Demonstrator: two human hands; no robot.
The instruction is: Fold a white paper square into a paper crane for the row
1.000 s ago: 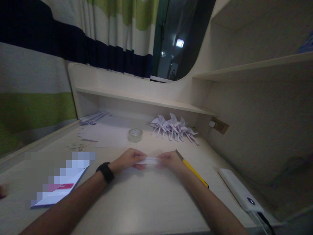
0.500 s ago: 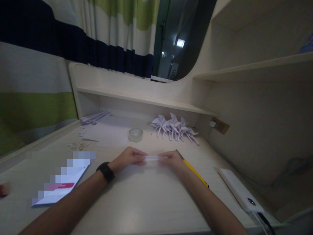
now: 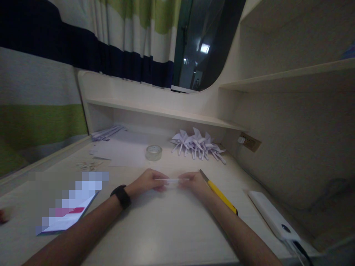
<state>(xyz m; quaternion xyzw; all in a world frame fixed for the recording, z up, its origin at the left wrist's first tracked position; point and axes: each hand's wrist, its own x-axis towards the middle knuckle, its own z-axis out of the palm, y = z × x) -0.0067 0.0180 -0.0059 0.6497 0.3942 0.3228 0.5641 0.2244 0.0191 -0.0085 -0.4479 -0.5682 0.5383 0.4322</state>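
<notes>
Hands are held together at mid-desk: left hand (image 3: 145,181) and right hand (image 3: 194,183) each pinched on one end of a narrow white paper strip (image 3: 172,180), which is stretched level between them just above the desk (image 3: 155,229). Left end is gripped by the left fingers (image 3: 159,177), right end by the right fingertips. A black wristband (image 3: 121,196) is worn on the left wrist.

Just right of the right hand, a yellow-and-black utility knife (image 3: 219,192) is laid diagonally on the desk; contact with the hand cannot be told. Beyond the hands, a roll of clear tape (image 3: 153,152) is seen, with a pile of folded white paper pinwheels (image 3: 198,146) to its right, near the back panel. Flat white sheets (image 3: 122,149) are spread at far left, with paper scraps (image 3: 87,165) near them. A white power bank (image 3: 273,218) is placed near the right edge, cable attached. A booklet (image 3: 68,218) is lying at near left.
</notes>
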